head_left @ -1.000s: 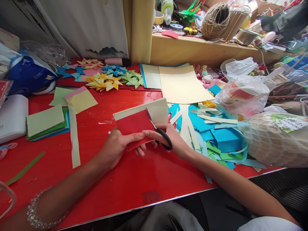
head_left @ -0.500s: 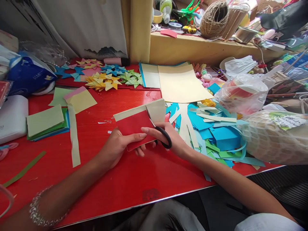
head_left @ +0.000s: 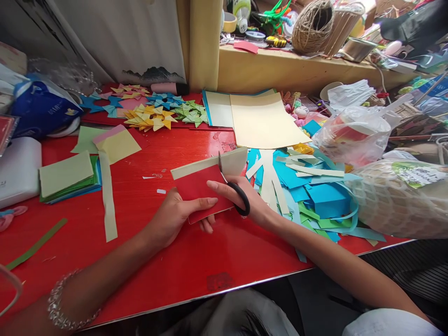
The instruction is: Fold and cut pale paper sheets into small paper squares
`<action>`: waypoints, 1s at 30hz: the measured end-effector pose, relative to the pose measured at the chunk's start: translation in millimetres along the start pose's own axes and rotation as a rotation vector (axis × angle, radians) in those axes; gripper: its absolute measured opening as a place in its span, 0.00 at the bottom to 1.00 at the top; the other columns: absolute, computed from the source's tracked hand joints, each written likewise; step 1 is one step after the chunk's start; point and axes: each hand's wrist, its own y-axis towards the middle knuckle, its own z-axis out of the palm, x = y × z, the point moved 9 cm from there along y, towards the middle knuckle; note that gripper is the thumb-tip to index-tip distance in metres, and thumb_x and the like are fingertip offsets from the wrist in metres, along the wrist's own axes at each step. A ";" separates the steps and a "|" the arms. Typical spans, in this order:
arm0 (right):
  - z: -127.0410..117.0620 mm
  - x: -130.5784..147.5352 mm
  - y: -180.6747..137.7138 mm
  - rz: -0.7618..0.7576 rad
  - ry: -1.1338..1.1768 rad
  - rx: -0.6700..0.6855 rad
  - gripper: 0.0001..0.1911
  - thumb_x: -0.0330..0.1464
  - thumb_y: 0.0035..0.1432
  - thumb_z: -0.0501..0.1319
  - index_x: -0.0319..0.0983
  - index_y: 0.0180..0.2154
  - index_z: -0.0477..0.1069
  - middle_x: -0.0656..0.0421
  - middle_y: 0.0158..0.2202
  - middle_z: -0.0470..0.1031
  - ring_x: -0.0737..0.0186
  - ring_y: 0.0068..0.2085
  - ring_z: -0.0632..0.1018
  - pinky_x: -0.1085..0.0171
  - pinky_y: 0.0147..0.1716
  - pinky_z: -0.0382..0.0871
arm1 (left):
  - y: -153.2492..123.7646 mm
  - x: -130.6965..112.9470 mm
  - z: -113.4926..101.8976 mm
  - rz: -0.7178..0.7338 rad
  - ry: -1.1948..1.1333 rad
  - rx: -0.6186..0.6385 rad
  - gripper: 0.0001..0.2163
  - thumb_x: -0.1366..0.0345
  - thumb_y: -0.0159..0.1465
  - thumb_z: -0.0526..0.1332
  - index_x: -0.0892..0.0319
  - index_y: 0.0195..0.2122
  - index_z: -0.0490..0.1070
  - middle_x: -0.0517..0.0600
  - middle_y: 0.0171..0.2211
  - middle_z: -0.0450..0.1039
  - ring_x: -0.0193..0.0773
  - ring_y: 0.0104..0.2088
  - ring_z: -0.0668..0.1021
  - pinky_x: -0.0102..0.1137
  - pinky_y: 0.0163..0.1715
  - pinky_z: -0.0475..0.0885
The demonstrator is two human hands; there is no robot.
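My left hand [head_left: 177, 217] grips a sheet of paper [head_left: 201, 186], red on the near face with a cream strip along its far edge, just above the red table [head_left: 196, 261]. My right hand [head_left: 250, 200] is closed through the black handles of a pair of scissors [head_left: 235, 189]. The scissor blades reach up through the cream strip near its right end, beside a small cream piece [head_left: 234, 161].
Blue, green and cream paper offcuts [head_left: 308, 186] lie right of my hands. A large cream sheet [head_left: 262, 121] lies behind them. Folded paper stars [head_left: 154, 114] are at the back, a stack of square papers [head_left: 66, 177] at the left, plastic bags [head_left: 353, 130] at the right.
The scissor blades have advanced farther up through the cream strip, nearly to its far edge. The paper and both hands shifted slightly right.
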 end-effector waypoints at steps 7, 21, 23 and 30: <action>-2.2 5.5 -2.9 -0.046 0.003 -0.065 0.26 0.51 0.53 0.59 0.39 0.20 0.52 0.66 0.21 0.48 0.72 0.23 0.53 0.67 0.21 0.46 | 0.3 -3.0 4.0 0.031 -0.042 0.010 0.11 0.64 0.55 0.65 0.61 0.18 0.74 0.47 0.15 0.75 0.34 0.16 0.76 0.26 0.22 0.72; -6.5 1.1 -0.9 -0.052 0.077 -0.109 0.26 0.50 0.53 0.60 0.39 0.19 0.53 0.66 0.19 0.52 0.72 0.22 0.56 0.67 0.20 0.47 | 0.6 0.5 6.1 0.015 -0.063 0.045 0.12 0.66 0.55 0.65 0.63 0.16 0.75 0.49 0.15 0.74 0.34 0.16 0.76 0.24 0.22 0.73; -7.7 -3.3 1.3 -0.041 0.151 -0.111 0.24 0.49 0.54 0.59 0.39 0.20 0.56 0.66 0.18 0.57 0.73 0.20 0.59 0.68 0.19 0.50 | 0.9 1.1 6.8 0.001 -0.074 0.058 0.11 0.66 0.55 0.65 0.63 0.16 0.74 0.49 0.15 0.74 0.34 0.15 0.76 0.24 0.21 0.73; -20.7 7.9 11.2 -0.115 0.230 -0.025 0.13 0.41 0.54 0.62 0.38 0.33 0.67 0.65 0.24 0.64 0.73 0.22 0.65 0.70 0.19 0.55 | 0.4 1.8 8.6 -0.116 -0.019 0.199 0.04 0.69 0.52 0.65 0.63 0.22 0.75 0.50 0.14 0.74 0.34 0.12 0.73 0.23 0.14 0.70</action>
